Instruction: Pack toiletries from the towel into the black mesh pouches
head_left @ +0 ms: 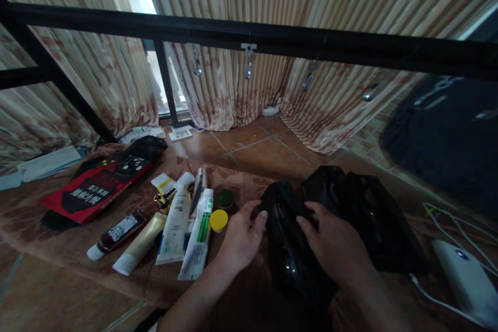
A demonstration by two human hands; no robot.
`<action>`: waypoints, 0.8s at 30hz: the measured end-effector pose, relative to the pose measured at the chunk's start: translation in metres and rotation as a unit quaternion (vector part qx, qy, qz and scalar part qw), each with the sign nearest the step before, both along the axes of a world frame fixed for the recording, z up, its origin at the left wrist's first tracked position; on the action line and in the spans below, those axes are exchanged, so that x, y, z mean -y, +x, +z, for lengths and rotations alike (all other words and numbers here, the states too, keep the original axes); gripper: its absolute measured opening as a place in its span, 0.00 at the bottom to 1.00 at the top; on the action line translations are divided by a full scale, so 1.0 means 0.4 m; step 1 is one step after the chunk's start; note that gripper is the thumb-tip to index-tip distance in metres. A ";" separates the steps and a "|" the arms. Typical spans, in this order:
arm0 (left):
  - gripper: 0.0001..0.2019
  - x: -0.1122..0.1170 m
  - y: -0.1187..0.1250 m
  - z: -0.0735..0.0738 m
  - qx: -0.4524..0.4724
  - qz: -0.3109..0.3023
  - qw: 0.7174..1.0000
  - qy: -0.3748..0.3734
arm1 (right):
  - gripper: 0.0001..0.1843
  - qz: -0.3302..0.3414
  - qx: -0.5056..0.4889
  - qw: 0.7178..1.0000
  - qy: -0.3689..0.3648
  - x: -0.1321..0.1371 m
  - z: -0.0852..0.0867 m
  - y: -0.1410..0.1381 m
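Observation:
A shiny black plastic bag (pixel 286 238) lies between my hands, bulging lengthwise. My left hand (pixel 245 233) grips its left edge, thumb and index finger close together. On the opposite edge, my right hand (pixel 330 233) has its thumb and fingers on the plastic. What the bag contains is hidden. More black plastic (pixel 373 218) is bunched just beyond my right hand. Left of my left hand are a yellow-lidded jar (pixel 218 221), a dark green lid (pixel 224 198), a white tube with green marks (pixel 200 236) and a larger white tube (pixel 175 225).
A cream tube (pixel 140 244) and a dark bottle with white cap (pixel 120 232) lie further left. Beyond them is a red book (pixel 97 187). A white device (pixel 462 280) with cables sits at right. A black metal bar (pixel 280 39) with hooks crosses ahead, before striped curtains (pixel 233 88).

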State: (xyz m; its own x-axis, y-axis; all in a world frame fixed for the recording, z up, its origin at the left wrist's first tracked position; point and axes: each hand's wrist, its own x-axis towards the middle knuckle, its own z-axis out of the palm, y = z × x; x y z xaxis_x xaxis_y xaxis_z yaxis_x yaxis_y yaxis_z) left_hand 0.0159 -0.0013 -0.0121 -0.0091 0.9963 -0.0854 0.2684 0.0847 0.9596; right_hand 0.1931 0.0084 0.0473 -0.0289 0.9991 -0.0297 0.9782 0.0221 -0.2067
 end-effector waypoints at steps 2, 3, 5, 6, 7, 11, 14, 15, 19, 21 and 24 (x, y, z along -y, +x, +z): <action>0.22 0.000 0.000 -0.003 0.004 0.002 1.000 0.001 | 0.21 -0.007 -0.007 1.000 0.011 0.001 0.005 0.000; 0.22 0.000 0.000 -0.004 0.006 0.002 1.000 0.001 | 0.21 -0.010 -0.012 1.000 0.015 0.000 0.007 0.000; 0.22 0.000 0.001 -0.004 0.006 0.005 1.000 -0.002 | 0.21 -0.014 -0.026 0.999 0.022 -0.002 0.009 0.002; 0.22 0.000 0.001 -0.003 0.006 0.007 1.000 -0.003 | 0.21 -0.015 -0.034 0.999 0.026 -0.003 0.009 0.003; 0.22 0.000 0.002 -0.002 0.007 0.009 1.000 -0.004 | 0.21 -0.017 -0.043 0.999 0.029 -0.004 0.009 0.004; 0.22 0.002 0.001 -0.001 0.003 0.007 1.000 -0.008 | 0.21 -0.030 -0.074 0.995 0.059 -0.006 0.010 0.007; 0.22 0.003 0.000 -0.004 -0.007 0.005 1.000 -0.002 | 0.22 -0.051 -0.106 0.989 0.092 -0.002 0.022 0.008; 0.22 0.003 -0.001 -0.005 -0.011 0.006 1.000 0.001 | 0.22 -0.059 -0.117 0.986 0.101 0.000 0.028 0.009; 0.20 0.003 -0.006 -0.006 -0.029 0.019 0.999 0.006 | 0.25 -0.074 -0.148 0.978 0.126 0.012 0.051 0.007; 0.20 0.001 -0.009 -0.004 -0.035 0.026 0.999 0.004 | 0.25 -0.081 -0.159 0.973 0.145 0.022 0.054 0.002; 0.19 -0.001 -0.011 0.000 -0.031 0.031 0.999 0.017 | 0.26 -0.080 -0.195 0.960 0.186 0.042 0.043 -0.011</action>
State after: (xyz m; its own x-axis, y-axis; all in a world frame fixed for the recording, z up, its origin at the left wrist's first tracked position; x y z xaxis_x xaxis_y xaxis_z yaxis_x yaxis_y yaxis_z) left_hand 0.0114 -0.0010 -0.0119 -0.0745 0.9960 -0.0492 0.3219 0.0708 0.9441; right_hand 0.1889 -0.0083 0.0645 0.1891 0.9311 0.3119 0.8249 0.0217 -0.5649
